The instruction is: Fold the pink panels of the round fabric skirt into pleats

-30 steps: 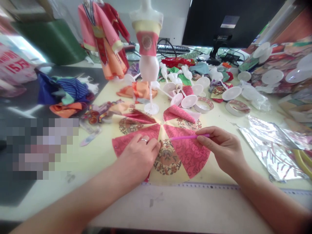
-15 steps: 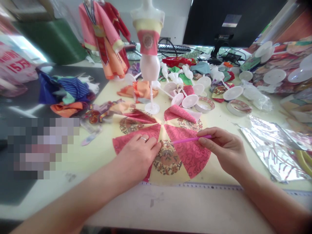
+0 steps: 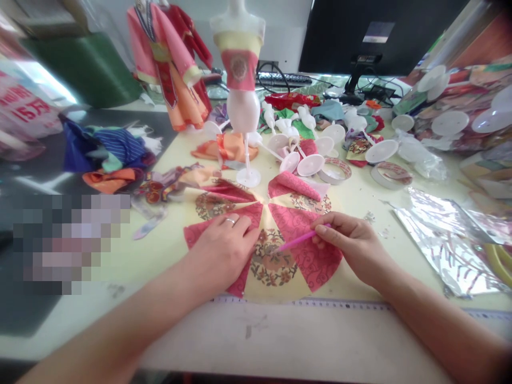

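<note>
A small round skirt piece of pink and cream panels (image 3: 326,261) lies spread on the table, with a printed flower medallion (image 3: 276,264) on its front cream panel. My left hand (image 3: 230,248), a ring on one finger, rests flat on the left pink panel beside the medallion. It holds nothing. In my right hand (image 3: 344,237) a slim pink pen (image 3: 298,240) is pinched between thumb and fingers. Its tip points left and down at the upper part of the medallion; whether it touches the cloth I cannot tell.
Behind the skirt stands a white doll mannequin (image 3: 243,109) in a pink and cream top. Tape rolls (image 3: 391,175) and fallen mannequins with round bases (image 3: 311,165) lie further back. Shiny plastic sheets (image 3: 444,250) are at right, tiny glinting bits (image 3: 370,216) nearby. A ruler (image 3: 336,304) runs along the front.
My right hand has shifted a little left, and the pink pen's tip has dropped from the medallion's top edge further into it. My left hand has moved slightly left on the cloth.
</note>
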A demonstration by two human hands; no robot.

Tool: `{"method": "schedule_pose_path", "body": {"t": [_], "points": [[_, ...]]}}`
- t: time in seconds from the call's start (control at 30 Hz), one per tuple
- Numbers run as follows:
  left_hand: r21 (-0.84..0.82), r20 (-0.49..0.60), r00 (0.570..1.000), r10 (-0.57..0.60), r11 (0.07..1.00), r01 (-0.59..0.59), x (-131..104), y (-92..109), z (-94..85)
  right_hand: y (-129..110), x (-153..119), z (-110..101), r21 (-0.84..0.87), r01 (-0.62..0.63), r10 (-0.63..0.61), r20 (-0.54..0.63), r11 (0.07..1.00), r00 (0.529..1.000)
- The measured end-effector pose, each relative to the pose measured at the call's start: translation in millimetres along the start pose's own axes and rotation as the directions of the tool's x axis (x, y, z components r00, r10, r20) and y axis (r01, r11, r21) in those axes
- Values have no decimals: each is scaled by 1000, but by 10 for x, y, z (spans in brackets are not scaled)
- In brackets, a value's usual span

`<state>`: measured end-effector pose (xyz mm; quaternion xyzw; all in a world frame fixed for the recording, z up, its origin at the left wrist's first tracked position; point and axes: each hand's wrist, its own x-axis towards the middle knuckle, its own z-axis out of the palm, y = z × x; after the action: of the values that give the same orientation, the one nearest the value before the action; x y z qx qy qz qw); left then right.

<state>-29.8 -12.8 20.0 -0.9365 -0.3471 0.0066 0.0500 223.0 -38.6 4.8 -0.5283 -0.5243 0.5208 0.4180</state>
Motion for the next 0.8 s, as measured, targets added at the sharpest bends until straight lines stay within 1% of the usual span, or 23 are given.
{"method": "schedule_pose_path", "body": {"t": [0.1,0.23,0.33,0.4,0.57,0.8], "points": [[13,27,999,-30,999,29,-2,-23,2,-3,11,7,-37,-38,39,29,999,999],[9,84,995,-58,998,57,-1,-36,-28,-4,5,-6,-78,-40,43,47,996,998],[-7,110,991,-74,997,75,3,-28,-57,-3,-1,-11,-71,-48,52,53,996,997],[-20,109,991,-78,997,81,2,-23,-65,-6,-1,-8,-66,-48,52,55,997,997],[-29,55,996,-68,997,70,-2,-32,-45,-17,1,-12,-82,-50,53,44,995,998],[-53,68,994,-83,995,86,14,-37,-66,-37,-11,-15,-89,-23,28,54,996,998]]}}
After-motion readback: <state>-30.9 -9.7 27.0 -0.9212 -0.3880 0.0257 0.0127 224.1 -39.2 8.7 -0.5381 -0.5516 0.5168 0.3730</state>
